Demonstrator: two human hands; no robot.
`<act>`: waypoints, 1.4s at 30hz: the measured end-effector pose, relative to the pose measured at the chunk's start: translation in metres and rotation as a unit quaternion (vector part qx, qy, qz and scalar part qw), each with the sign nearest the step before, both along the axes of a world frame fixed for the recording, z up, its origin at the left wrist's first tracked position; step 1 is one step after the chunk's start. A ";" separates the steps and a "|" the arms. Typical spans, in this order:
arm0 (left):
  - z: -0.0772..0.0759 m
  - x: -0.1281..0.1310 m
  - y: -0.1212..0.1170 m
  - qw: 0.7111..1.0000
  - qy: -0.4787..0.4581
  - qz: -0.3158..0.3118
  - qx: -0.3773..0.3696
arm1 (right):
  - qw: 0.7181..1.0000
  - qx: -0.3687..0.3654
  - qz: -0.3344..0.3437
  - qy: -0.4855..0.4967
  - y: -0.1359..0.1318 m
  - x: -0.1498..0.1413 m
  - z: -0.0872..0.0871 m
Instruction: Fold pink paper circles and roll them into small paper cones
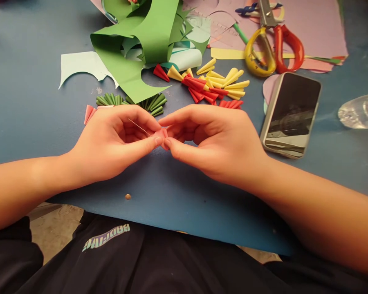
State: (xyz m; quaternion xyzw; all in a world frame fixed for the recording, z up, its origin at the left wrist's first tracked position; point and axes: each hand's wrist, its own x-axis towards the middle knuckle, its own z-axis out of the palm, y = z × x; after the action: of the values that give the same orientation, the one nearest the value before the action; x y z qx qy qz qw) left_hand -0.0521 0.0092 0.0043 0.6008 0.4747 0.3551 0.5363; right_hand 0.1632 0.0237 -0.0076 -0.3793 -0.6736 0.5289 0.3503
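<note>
Between both hands, just above the table's near part, is a small pink paper piece (163,138), mostly covered by fingertips. My left hand (116,143) pinches its left side between thumb and fingers. My right hand (214,141) pinches its right side the same way. A thin, light, straight strand (139,127) runs from the piece across the left palm; its kind is unclear. Behind the left hand lie pink paper cones (89,113) and fans of dark green paper cones (155,104). Red paper cones (202,87) and yellow paper cones (233,81) are heaped behind the right hand.
Green paper offcuts (135,36) and a pale offcut (78,67) lie at the back. Scissors (271,45) with yellow and red handles rest on pink sheets (319,28). A phone (291,116) and a clear bottle (362,110) lie to the right on the blue table (171,196).
</note>
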 end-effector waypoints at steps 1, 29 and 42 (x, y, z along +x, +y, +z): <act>0.000 0.000 0.000 1.000 -0.003 -0.002 -0.008 | 1.000 -0.023 -0.001 0.008 0.001 0.000 0.000; 0.001 0.001 0.002 0.998 0.027 0.002 -0.060 | 0.993 -0.093 -0.025 0.069 0.006 -0.004 -0.002; 0.000 0.001 0.002 0.998 0.020 -0.008 -0.067 | 0.996 -0.080 -0.041 0.025 0.006 -0.002 -0.001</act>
State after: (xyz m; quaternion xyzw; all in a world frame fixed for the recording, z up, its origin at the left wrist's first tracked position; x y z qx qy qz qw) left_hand -0.0513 0.0116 0.0038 0.5744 0.5030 0.3060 0.5687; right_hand 0.1615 0.0293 -0.0084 -0.4199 -0.6042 0.5756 0.3567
